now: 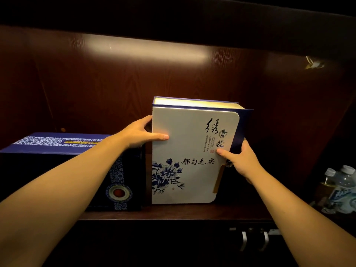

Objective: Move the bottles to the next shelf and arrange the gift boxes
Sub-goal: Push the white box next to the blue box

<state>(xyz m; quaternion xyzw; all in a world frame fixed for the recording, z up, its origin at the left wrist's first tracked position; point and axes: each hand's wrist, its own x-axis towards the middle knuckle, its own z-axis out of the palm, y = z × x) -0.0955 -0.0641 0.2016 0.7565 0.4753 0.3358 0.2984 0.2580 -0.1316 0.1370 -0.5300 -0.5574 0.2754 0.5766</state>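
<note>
A dark wooden shelf (173,211) fills the view, its back panel lit by a glare from above. On its board, towards nine o'clock, a dark blue gift box (63,160) with a blue-and-white patterned band is set upright, its front partly hidden behind the left forearm. Just beside it, at the centre, a white gift box (189,170) printed with blue flowers and black calligraphy is stood on end, its lower edge resting on the board; a narrow dark gap is seen between the two boxes.

The white box is gripped from both sides. The left hand (139,132) is closed on its nine o'clock edge, thumb laid flat across the front face and fingers wrapped behind, out of sight. The right hand (240,160) is clamped on the three o'clock edge over the blue flap, thumb pressed on the front, the other fingers hidden behind.

At four o'clock, in the neighbouring compartment, a cluster of clear water bottles (342,187) with white caps is seen, well apart from the boxes. No bottle is visible among the boxes.

The bottle move is therefore judged done, as far as can be seen. The box arranging is judged under way: one box appears placed, while the white box is yet to be squared up and released.
</note>
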